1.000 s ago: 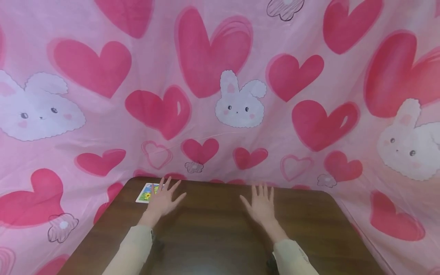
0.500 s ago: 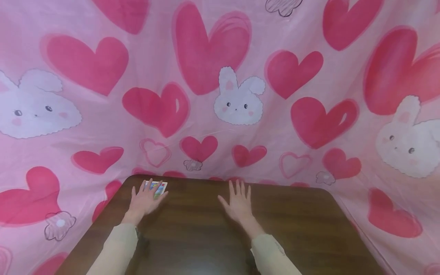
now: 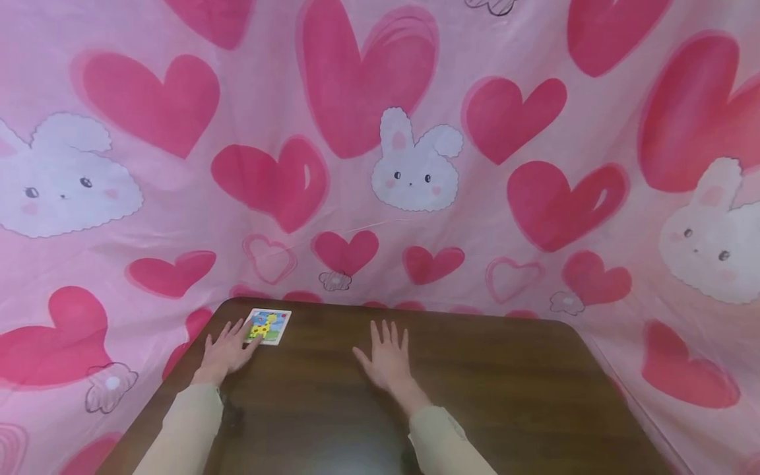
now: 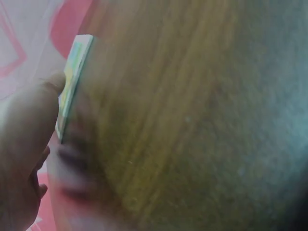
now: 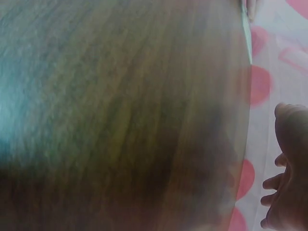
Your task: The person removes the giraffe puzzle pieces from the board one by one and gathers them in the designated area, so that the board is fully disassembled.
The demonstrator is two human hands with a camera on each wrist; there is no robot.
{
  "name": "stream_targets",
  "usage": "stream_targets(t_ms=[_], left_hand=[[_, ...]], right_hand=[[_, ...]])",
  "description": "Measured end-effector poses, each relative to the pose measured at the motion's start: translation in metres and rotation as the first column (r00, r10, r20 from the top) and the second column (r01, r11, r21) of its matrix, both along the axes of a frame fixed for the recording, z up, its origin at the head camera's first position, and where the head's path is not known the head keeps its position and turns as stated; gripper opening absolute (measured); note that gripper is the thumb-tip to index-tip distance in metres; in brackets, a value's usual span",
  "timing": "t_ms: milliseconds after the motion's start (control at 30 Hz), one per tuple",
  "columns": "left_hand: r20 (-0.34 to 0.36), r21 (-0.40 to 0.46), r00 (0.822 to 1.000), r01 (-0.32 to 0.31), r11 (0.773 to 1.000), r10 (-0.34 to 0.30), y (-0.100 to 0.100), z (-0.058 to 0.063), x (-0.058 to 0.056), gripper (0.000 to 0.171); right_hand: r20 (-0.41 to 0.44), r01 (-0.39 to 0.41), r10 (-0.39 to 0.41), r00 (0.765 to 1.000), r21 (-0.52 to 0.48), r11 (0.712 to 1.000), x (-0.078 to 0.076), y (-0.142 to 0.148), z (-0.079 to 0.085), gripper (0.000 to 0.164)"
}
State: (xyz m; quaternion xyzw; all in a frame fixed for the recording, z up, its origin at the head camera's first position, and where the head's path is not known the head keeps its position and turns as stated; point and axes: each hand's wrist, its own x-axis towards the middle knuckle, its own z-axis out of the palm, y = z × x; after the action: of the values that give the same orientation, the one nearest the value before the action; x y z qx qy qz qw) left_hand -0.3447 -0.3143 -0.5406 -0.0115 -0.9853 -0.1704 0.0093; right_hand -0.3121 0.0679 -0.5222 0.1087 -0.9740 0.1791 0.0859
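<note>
A flat square picture board (image 3: 270,327) with a yellow giraffe on blue and green lies near the table's far left corner. My left hand (image 3: 224,353) is spread just beside it, thumb and index finger overlapping its left edge in the head view. Whether they touch it I cannot tell. In the left wrist view the board (image 4: 73,79) appears edge-on behind the thumb of my left hand (image 4: 26,130). To the right, my right hand (image 3: 388,361) is held over the table with fingers straight and nothing in it; the right wrist view shows this hand (image 5: 293,159) too.
A dark brown wooden table (image 3: 475,396) with rounded far corners spans the lower view. Behind and beside it hangs a pink cloth (image 3: 380,79) printed with hearts and white rabbits, close to the table's far edge.
Both hands have moved left across the table. The left hand passed over the giraffe board, uncovering most of it, and is now at its left side. The board appears to have stayed in place.
</note>
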Motion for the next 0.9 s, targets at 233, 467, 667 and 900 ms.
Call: stream_targets(t_ms=[233,467,667,900], left_hand=[[0.01,0.001,1.0,-0.016,1.0,0.016,-0.003,-0.007,0.005,0.085],[-0.02,-0.006,0.999,-0.03,1.0,0.03,0.003,-0.008,0.008,0.083],[-0.039,-0.039,0.999,-0.027,0.999,0.026,0.011,-0.013,0.017,0.08],[-0.076,-0.088,0.997,-0.006,0.996,-0.001,0.024,-0.012,0.028,0.078]], right_hand=[[0.054,-0.022,0.019,0.998,0.048,0.999,0.002,-0.011,-0.006,0.08],[0.057,-0.047,0.045,0.997,0.036,0.998,0.003,-0.019,-0.007,0.078],[0.055,-0.062,0.059,0.997,0.038,0.997,0.006,-0.024,-0.012,0.077],[0.032,-0.084,0.082,0.996,0.042,0.996,0.007,-0.032,-0.011,0.077]])
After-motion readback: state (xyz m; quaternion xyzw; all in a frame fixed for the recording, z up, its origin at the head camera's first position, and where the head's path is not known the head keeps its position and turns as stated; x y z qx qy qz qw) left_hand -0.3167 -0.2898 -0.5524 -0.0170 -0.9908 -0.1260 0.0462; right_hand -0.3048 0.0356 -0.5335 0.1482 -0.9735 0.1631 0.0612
